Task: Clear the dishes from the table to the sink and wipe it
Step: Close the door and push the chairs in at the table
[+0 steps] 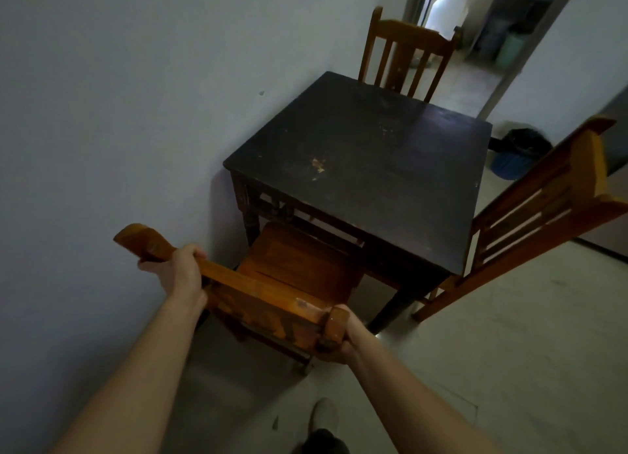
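In the head view, we have both hands on the top rail of the near chair [292,273], in the lower middle of the frame. The left hand [180,270] grips the rail near its left end with its fingers curled over the wood. The right hand [339,340] grips the right corner post, fingers wrapped round it from below. The chair's seat points at the worktop [373,168], its front edge just under the near side.

We see no dish on the worktop, and the sink is not in view, so we judge the clearing is likely done and this is the tidying step: setting the chair at its place. The next move calls for a straight, even push from both hands, keeping the chair's left side off the wall [119,114].

The worktop sits at the centre of the frame against the wall. It is dark and square, with a worn surface, pale chips near its middle and a faint sheen toward the upper right. A second chair [404,56] stands at its far side and a third [543,209] at the right.
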Tool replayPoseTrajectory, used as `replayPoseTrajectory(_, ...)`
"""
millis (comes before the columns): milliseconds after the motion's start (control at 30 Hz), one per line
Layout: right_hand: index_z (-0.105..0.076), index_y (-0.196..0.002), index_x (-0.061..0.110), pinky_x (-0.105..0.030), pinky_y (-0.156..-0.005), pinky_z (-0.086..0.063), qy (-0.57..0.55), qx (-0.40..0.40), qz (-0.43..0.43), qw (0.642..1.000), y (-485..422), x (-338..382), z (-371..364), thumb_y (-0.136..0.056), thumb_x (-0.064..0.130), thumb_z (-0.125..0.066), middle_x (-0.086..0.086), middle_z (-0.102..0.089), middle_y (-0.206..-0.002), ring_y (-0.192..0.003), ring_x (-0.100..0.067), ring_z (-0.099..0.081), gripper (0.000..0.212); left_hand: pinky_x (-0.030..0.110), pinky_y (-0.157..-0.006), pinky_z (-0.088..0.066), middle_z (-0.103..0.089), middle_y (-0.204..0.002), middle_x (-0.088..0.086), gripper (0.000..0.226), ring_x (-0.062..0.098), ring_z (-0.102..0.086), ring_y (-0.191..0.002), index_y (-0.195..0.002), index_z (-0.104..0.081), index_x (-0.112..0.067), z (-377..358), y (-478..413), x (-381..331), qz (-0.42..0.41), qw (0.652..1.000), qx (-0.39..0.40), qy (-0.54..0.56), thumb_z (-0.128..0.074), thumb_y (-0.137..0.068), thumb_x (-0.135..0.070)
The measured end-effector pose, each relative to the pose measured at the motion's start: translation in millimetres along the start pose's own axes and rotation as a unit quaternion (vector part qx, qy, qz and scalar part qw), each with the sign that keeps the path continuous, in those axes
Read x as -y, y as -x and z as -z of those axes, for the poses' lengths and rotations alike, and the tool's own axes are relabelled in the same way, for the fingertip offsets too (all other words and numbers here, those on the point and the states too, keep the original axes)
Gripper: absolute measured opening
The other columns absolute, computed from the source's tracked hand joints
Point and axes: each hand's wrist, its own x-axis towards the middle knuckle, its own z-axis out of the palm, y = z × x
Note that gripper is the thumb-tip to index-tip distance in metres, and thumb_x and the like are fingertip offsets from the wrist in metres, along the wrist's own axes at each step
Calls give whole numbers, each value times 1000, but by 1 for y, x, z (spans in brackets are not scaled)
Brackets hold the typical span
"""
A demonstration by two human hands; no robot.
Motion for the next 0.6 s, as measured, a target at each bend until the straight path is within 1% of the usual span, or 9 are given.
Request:
replayPoseTrajectory(133,-52,-59,4,-28,-54,-42,-13,11,4,1000,-15,37,0,-83,10,-41,-12,-58,-46,-37,-25,-59,27,25,-46,-37,-40,-69,1,100,11,-40,-50,-150,3,-15,-30,-13,-3,-6,1000,-5,10,-48,-66,2)
replayPoseTrajectory(167,-52,-59,4,-28,-51,-45,-18,5,2,1000,-19,43,2,-83,10,-42,-12,-58,-47,-37,-26,-60,27,25,-46,-37,-42,-74,2,99,11,-40,-51,-149,2,-17,-37,-14,-4,-4,1000,-7,18,-48,-66,2)
replayPoseTrajectory(200,-53,-62,4,-26,-48,-47,-9,-4,3,1000,-24,51,2,-80,11,-44,-12,-59,-50,-40,-26,-61,21,25,-46,-36,-42,-76,3,93,11,-40,-52,-147,-7,-20,-44,-14,-4,-4,1000,-10,17,-48,-67,2)
replayPoseTrajectory(233,-54,-67,5,-26,-48,-49,-3,-11,9,1000,-31,58,1,-76,11,-48,-13,-60,-55,-45,-26,-63,13,26,-47,-36,-42,-75,2,84,11,-40,-52,-142,-17,-22,-52,-17,-4,2,1000,-11,15,-48,-69,2)
replayPoseTrajectory(267,-55,-72,6,-27,-50,-50,4,-19,14,1000,-34,63,0,-74,11,-50,-13,-61,-59,-51,-27,-64,7,26,-47,-36,-42,-74,0,81,11,-41,-53,-141,-20,-24,-56,-16,-4,5,1000,-9,10,-48,-70,2)
replayPoseTrajectory(367,-51,-69,7,-28,-54,-44,17,-25,16,999,-44,80,-2,-77,10,-48,-10,-60,-54,-48,-26,-60,9,26,-48,-38,-43,-74,1,103,12,-43,-54,-150,10,-21,-75,-27,-9,3,1000,2,4,-49,-68,1)
replayPoseTrajectory(467,-53,-75,9,-31,-52,-43,3,-17,11,1000,-50,95,-7,-71,12,-53,-12,-58,-73,-62,-25,-59,5,27,-47,-37,-42,-69,1,103,12,-42,-52,-150,12,-18,-95,-39,-19,1,1000,12,-16,-49,-69,0)
replayPoseTrajectory(533,-55,-79,8,-32,-61,-48,-11,-14,17,1000,-57,105,-11,-61,14,-58,-14,-59,-82,-72,-28,-60,19,27,-48,-38,-42,-66,1,102,12,-42,-52,-150,14,-16,-112,-50,-24,1,999,19,-36,-49,-71,-1)
replayPoseTrajectory(600,-59,-86,8,-36,-81,-51,-16,-23,34,999,-65,119,-14,-46,18,-64,-16,-61,-91,-82,-31,-62,42,28,-50,-40,-44,-68,1,102,13,-45,-55,-150,13,-17,-130,-58,-28,3,999,27,-45,-50,-72,-2)
